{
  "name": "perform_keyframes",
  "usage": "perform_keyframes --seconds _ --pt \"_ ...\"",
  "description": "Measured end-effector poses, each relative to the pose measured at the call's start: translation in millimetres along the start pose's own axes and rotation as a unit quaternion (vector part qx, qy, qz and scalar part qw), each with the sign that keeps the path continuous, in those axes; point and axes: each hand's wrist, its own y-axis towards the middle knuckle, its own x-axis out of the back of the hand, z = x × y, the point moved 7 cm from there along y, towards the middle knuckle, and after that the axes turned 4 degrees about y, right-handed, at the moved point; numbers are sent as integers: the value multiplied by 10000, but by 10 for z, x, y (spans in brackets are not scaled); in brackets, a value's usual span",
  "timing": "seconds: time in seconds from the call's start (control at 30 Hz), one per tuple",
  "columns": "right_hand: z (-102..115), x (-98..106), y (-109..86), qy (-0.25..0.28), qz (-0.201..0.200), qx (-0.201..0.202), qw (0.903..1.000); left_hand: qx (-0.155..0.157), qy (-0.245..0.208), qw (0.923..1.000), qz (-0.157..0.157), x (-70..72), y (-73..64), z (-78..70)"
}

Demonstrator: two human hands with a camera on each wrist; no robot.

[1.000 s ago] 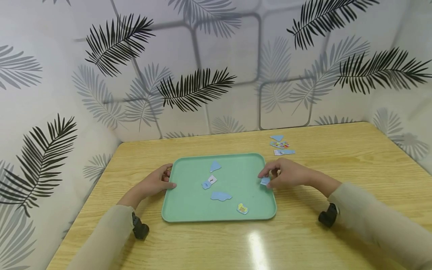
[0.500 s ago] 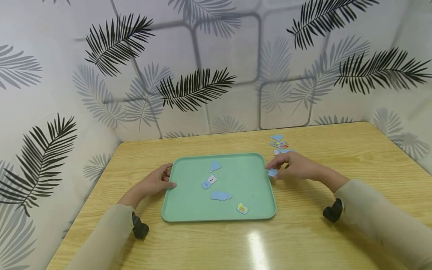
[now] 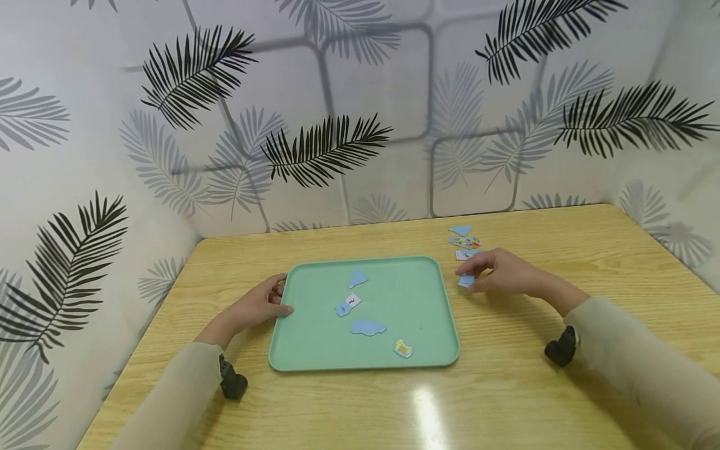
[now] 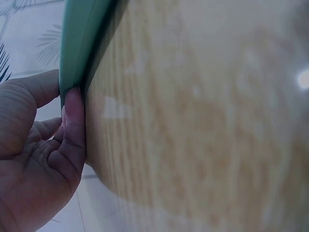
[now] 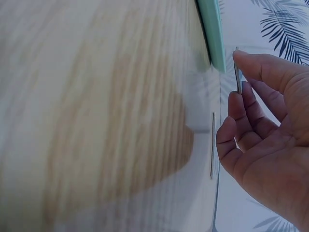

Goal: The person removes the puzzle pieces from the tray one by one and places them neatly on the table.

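Note:
My left hand (image 3: 260,306) grips the left rim of a green tray (image 3: 315,350); in the left wrist view, the tray's edge (image 4: 79,53) sits between thumb and fingers. Just right of the tray, my right hand (image 3: 503,274) pinches a small blue puzzle piece (image 3: 465,281) between thumb and fingertips. The right wrist view shows this piece (image 5: 238,72) edge-on and thin. Inside the tray lie a blue triangular piece (image 3: 357,278), a blue-and-white piece (image 3: 349,304), a wavy blue piece (image 3: 368,327) and a yellow-printed piece (image 3: 402,349).
Behind my right hand, three more pieces lie in a column on the wooden table (image 3: 360,409): a blue one (image 3: 461,230), a multicoloured one (image 3: 465,242) and a blue-and-white one (image 3: 465,255), partly covered by the hand. A leaf-patterned wall (image 3: 394,181) borders the table's back.
My right hand has carried the pinched blue piece from inside the tray's right edge, over the rim, to the right and back above the table. The left hand stays put.

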Motion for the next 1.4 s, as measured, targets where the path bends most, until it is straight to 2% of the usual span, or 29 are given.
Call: perform_keyframes --seconds 0.3,0.57,1.4 --pt "-127 132 -18 -38 -204 -45 9998 74 152 9999 -36 -3 19 42" --pt "-275 241 -3 -59 -283 -278 9992 61 190 9998 -32 -9 31 54" --pt "-281 285 104 -244 -142 -111 9995 30 239 9997 -55 3 24 50"
